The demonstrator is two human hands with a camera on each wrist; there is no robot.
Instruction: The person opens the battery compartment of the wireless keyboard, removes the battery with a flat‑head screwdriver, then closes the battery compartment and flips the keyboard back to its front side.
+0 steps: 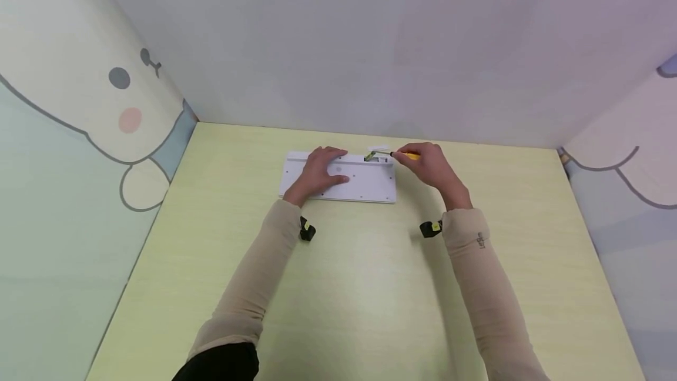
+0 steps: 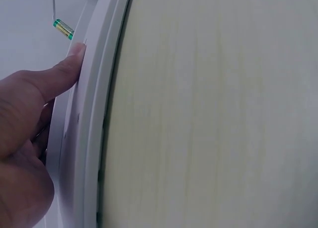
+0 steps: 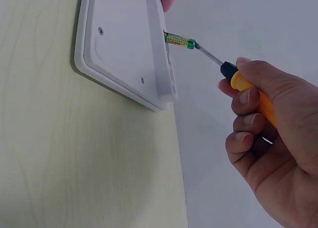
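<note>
A white keyboard (image 1: pixel 338 178) lies face down, its flat back up, on the far middle of a pale yellow-green table (image 1: pixel 370 287), close to the back wall. At its far right corner the battery slot is open, and a green and yellow battery (image 3: pixel 180 39) sticks out of it, one end still in the slot and the other raised clear of the keyboard's edge. The metal tip of a screwdriver (image 3: pixel 248 91) touches the free end of that battery; the tool has a thin steel shaft, a black collar and a yellow-orange handle. The right hand (image 1: pixel 431 164) grasps the handle, fingers curled round it and thumb on top, and sits just right of the keyboard's far right corner. The left hand (image 1: pixel 317 170) lies flat on the left half of the keyboard's back with its fingers spread and relaxed, pressing down; in the left wrist view its thumb (image 2: pixel 59 76) rests against the keyboard's rim. Just beyond the slot, between the keyboard and the wall, lies a small white piece (image 1: pixel 378 149), too small to tell exactly what it is. Both forearms are in beige sleeves, each with a black strap (image 1: pixel 307 230) at the wrist. Plain white panels stand behind the table, and the panels to the left and right carry a cartoon drawing in cream, pale blue and grey.
</note>
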